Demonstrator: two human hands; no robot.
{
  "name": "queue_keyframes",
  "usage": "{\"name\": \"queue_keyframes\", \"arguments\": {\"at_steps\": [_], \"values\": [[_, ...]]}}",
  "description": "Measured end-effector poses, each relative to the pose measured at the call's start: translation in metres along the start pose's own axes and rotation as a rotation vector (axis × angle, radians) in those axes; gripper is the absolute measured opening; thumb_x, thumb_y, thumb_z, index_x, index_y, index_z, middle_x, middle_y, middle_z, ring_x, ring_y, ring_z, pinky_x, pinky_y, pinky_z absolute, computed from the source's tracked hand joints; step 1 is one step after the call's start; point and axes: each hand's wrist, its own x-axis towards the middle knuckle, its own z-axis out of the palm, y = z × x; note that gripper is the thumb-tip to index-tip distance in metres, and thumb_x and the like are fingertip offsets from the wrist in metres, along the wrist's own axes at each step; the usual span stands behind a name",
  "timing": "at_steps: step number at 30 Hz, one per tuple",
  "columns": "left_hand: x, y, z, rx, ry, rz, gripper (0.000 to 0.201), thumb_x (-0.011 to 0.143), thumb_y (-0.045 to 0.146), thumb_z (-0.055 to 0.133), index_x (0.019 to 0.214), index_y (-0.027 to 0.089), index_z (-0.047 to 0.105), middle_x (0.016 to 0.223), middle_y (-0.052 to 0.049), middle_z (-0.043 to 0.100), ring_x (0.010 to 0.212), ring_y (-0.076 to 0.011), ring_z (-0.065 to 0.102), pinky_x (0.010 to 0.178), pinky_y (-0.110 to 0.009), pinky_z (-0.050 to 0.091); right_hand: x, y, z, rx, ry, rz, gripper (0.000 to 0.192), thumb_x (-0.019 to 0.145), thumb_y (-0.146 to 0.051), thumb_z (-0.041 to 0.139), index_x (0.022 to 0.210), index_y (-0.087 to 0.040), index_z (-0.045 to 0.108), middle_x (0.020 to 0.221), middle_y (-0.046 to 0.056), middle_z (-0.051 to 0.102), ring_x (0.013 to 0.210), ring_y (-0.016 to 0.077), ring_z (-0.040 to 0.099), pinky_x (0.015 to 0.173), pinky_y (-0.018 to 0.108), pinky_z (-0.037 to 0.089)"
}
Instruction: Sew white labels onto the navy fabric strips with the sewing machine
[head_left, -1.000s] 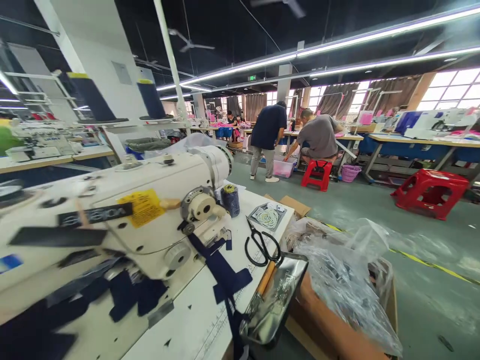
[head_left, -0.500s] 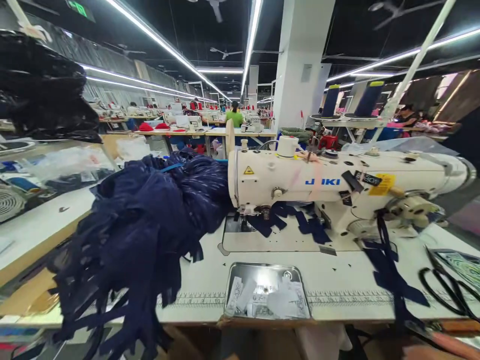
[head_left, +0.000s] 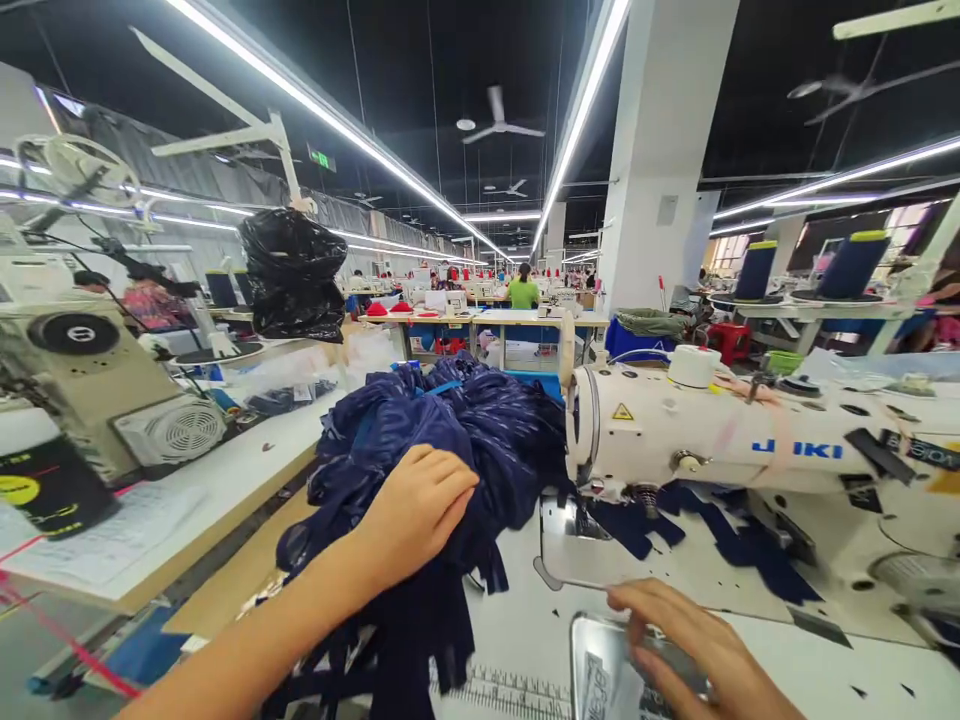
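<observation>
A large bundle of navy fabric strips (head_left: 517, 430) lies heaped left of the sewing machine (head_left: 712, 430), with its ends hanging over the table's front edge. Against this heap is my left hand (head_left: 424, 505), its fingers bent and pressed together; whatever lies inside them is hidden. My right hand (head_left: 682, 645) hovers over the metal tray (head_left: 576, 650), thumb and fingers apart, with nothing seen between them. Paper labels (head_left: 596, 690) lie in the tray. Short navy pieces (head_left: 750, 545) are spread under the machine's arm.
A second table (head_left: 247, 490) on the left carries a dark cup (head_left: 56, 490) and paper sheets. A black plastic bag (head_left: 292, 270) hangs from a post. Thread cones (head_left: 757, 270) stand behind the machine. A person in green (head_left: 523, 290) sits farther back.
The view has swung left and up. My left hand has come into sight at the navy bundle. My right hand has moved from the scissors' side to above the tray.
</observation>
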Motion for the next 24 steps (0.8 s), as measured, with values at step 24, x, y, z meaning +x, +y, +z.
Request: {"name": "queue_keyframes", "arguments": {"at_steps": [24], "values": [[-0.107, -0.084, -0.022, -0.061, -0.111, -0.234, 0.036, 0.084, 0.020, 0.034, 0.049, 0.018, 0.023, 0.049, 0.004, 0.032, 0.052, -0.0104, 0.032, 0.060, -0.026, 0.032, 0.143, 0.028, 0.129, -0.293, -0.354, 0.067, 0.022, 0.083, -0.022, 0.046, 0.102, -0.014, 0.054, 0.095, 0.010, 0.061, 0.088, 0.0233, 0.058, 0.073, 0.032, 0.046]]}}
